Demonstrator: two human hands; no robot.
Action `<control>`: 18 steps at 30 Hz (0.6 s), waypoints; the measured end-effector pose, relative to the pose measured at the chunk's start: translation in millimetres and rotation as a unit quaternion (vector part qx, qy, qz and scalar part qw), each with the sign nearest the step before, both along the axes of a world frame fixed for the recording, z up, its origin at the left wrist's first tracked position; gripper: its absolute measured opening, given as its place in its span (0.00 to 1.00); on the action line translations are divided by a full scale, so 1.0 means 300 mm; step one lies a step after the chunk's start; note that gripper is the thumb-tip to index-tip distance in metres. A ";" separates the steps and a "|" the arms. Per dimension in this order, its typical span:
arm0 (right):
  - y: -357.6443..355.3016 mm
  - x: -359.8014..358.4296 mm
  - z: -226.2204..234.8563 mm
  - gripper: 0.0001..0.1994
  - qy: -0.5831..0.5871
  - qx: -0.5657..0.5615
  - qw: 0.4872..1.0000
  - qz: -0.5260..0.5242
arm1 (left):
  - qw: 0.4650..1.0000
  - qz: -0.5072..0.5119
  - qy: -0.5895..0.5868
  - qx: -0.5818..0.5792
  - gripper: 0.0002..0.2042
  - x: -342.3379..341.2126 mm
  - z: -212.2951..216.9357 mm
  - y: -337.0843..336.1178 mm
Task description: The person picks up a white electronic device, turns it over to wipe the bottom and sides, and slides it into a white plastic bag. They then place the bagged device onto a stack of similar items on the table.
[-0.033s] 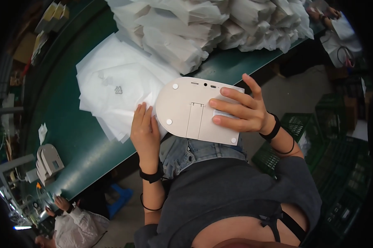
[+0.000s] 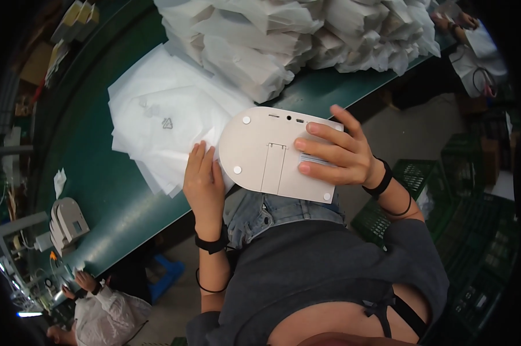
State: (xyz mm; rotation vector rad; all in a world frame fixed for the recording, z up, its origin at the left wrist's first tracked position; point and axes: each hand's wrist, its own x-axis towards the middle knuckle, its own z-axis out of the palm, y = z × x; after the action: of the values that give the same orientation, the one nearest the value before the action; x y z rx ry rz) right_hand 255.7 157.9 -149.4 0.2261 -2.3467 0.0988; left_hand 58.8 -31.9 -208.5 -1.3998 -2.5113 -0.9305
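Observation:
A flat beige device [image 2: 266, 153] with one rounded end lies back side up over the edge of the green table [image 2: 87, 173]; it has small white feet and a folded stand. My right hand [image 2: 335, 158] grips its square end, fingers spread across the back. My left hand [image 2: 204, 184] lies with fingers together on the top sheet of a stack of thin white bags [image 2: 162, 121], right against the device's rounded end. The left thumb is hidden under the device.
A tall pile of filled white bags [image 2: 283, 40] lines the table's far side. More beige devices [image 2: 67, 222] stand at the left end. A co-worker [image 2: 107, 308] sits lower left, another person [image 2: 474, 40] upper right. Green crates [image 2: 474, 242] stand on the floor at right.

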 end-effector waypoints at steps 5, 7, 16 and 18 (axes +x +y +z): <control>0.008 -0.055 0.018 0.14 -0.035 -0.163 0.981 0.099 | 1.000 -0.014 0.017 0.018 0.12 -0.053 -0.023 -0.051; -0.033 -0.054 -0.041 0.21 -0.023 -0.460 0.864 0.202 | 0.997 -0.017 0.076 -0.002 0.11 -0.067 -0.045 -0.069; 0.026 0.108 -0.179 0.32 0.057 -0.736 0.671 0.074 | 0.996 0.025 0.034 0.082 0.08 -0.058 -0.014 -0.035; 0.024 0.079 -0.137 0.31 0.076 -0.818 0.528 0.216 | 0.991 0.037 -0.060 0.118 0.07 -0.060 0.032 -0.050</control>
State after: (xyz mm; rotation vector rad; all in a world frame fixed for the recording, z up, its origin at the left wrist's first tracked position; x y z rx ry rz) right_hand 279.5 165.0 -190.5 -0.1659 -1.0586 2.2124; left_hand 40.9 -46.9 -198.9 -1.2067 -2.4180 -1.2825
